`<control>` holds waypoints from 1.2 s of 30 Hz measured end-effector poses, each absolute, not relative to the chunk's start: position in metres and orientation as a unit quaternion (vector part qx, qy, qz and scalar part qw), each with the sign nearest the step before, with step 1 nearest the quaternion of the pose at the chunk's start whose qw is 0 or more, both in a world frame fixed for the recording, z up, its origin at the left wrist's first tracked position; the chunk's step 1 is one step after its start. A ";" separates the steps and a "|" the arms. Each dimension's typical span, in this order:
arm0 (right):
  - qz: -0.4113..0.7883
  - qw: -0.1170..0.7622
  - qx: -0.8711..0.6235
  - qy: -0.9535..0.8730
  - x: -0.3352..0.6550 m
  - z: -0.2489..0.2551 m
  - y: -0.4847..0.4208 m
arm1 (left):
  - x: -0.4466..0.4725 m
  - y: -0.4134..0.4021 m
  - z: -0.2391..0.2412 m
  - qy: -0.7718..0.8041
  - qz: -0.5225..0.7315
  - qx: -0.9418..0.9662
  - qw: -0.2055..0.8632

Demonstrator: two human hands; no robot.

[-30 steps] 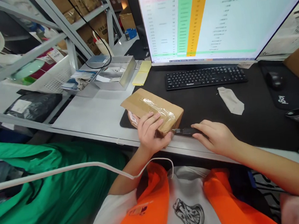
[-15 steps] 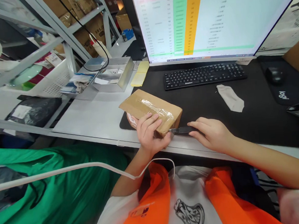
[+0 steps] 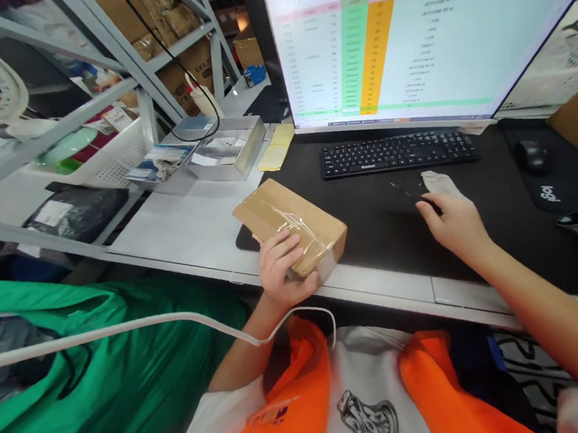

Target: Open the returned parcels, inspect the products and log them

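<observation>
Nearest, the person's left hand (image 3: pixel 282 268) is curled round one corner of the brown, oblong, clear-taped cardboard box (image 3: pixel 299 214), fingers on top, thumb at the near end. The box sits by the desk's front edge, partly over the black, flat desk mat (image 3: pixel 381 239). The right hand (image 3: pixel 454 222) pinches a slim, dark cutting knife (image 3: pixel 411 194), its tip well apart from the box. Judged step: opening the taped box (whether the tape is fully cut cannot be told). Any further cut calls for a steady box and left fingers clear of the blade. Beyond lie a pale grey, limp strip (image 3: pixel 441 183), a black, long keyboard (image 3: pixel 399 153) and a wide, lit monitor (image 3: pixel 436 51).
</observation>
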State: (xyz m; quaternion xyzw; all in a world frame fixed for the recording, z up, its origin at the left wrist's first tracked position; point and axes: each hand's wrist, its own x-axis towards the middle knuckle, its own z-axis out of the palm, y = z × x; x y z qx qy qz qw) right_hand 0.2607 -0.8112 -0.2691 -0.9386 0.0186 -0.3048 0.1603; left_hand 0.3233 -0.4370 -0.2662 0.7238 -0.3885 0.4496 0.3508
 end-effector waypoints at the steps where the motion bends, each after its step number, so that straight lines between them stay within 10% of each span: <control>1: -0.290 0.170 -0.941 0.021 0.258 -0.271 -0.816 | 0.325 -0.425 -0.269 -0.386 0.434 0.727 0.366; 7: -0.241 0.212 -0.945 -0.069 0.247 -0.249 -0.782 | 0.309 -0.358 -0.281 -0.148 0.503 0.696 0.491; 15: -0.163 0.205 -0.910 -0.320 0.282 -0.173 -0.654 | 0.265 -0.385 -0.291 -0.024 0.380 0.843 0.381; 36: -0.107 -0.001 -0.972 -0.209 0.290 -0.128 -0.705 | 0.301 -0.407 -0.287 -0.351 0.344 0.748 0.446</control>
